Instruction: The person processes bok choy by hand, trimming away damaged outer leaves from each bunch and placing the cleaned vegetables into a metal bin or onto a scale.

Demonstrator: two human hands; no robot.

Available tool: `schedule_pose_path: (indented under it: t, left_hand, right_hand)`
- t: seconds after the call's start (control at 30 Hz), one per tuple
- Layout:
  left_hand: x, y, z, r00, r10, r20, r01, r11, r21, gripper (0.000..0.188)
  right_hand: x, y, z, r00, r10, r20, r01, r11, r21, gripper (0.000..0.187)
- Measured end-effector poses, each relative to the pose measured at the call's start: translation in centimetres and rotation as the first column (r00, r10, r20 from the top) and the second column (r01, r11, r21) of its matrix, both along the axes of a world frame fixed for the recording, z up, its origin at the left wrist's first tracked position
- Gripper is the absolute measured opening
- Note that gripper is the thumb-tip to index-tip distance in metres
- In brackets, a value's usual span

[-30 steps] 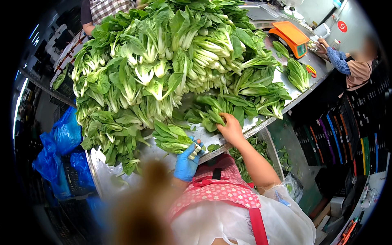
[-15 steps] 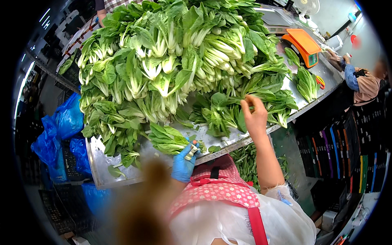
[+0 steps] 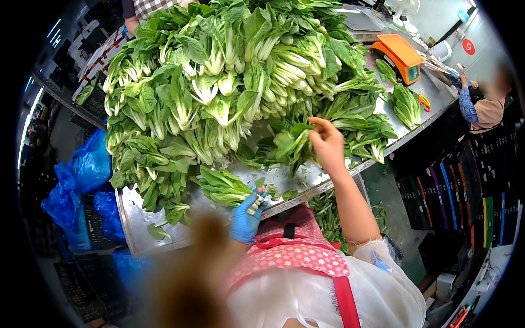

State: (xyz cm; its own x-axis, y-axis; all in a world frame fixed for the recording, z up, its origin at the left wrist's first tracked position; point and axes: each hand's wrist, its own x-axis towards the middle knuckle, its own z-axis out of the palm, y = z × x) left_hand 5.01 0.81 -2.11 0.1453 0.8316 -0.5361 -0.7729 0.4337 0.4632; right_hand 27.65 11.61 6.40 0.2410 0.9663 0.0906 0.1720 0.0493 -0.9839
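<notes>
My left hand (image 3: 246,221), in a blue glove, is closed round the pale stalks of a small bunch of bok choy (image 3: 221,185) at the table's front edge; its leaves point away to the left. Farther right, my bare right hand (image 3: 330,150) pinches a green bok choy plant (image 3: 291,145), whose leaves are smeared by motion. My fingertips partly hide where they grip it. Behind both hands rises a large heap of bok choy (image 3: 229,71), white stalks and green leaves stacked in layers.
The metal table (image 3: 136,216) has a raised rim. An orange scale (image 3: 402,54), yellow-and-red scissors (image 3: 424,103) and loose greens (image 3: 406,106) lie right. Blue bags (image 3: 90,164) stand left; black crates (image 3: 454,191) stack right. A co-worker (image 3: 486,106) is at far right, another (image 3: 147,8) behind the heap.
My right hand has moved left and a little away from me, and now grips a bok choy plant, which has shifted with it. My left hand keeps its bunch in place.
</notes>
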Motion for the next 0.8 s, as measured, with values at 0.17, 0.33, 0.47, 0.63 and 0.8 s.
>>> schedule_pose_path:
  t: [0.17,0.33,0.47,0.63,0.8]
  left_hand:
    - [-0.1,-0.1,1.0,1.000,-0.003,-0.031,0.003,1.000,0.007,0.026]
    - [-0.2,0.0,0.7,0.999,0.002,-0.041,-0.002,1.000,0.002,0.026]
    - [0.8,0.1,1.0,0.999,-0.016,-0.034,0.017,1.000,0.018,0.025]
    - [1.5,-0.1,1.3,1.000,-0.005,-0.001,0.005,0.999,0.038,0.022]
    - [1.5,-0.1,1.9,0.998,0.059,-0.014,-0.058,0.997,0.041,0.023]
  right_hand:
    - [3.7,-4.6,-5.8,0.795,-0.073,0.602,0.127,0.991,-0.048,0.018]
    - [4.5,-5.4,-2.7,0.809,-0.113,0.577,0.131,0.991,0.010,0.011]
    - [4.8,-4.1,-2.5,0.732,0.033,0.680,-0.191,0.969,0.159,0.014]
    - [3.1,-2.5,-3.6,0.347,0.276,0.896,-0.477,0.875,-0.085,0.027]
    - [3.6,-1.4,-2.4,0.353,0.178,0.919,-0.540,0.841,0.045,0.012]
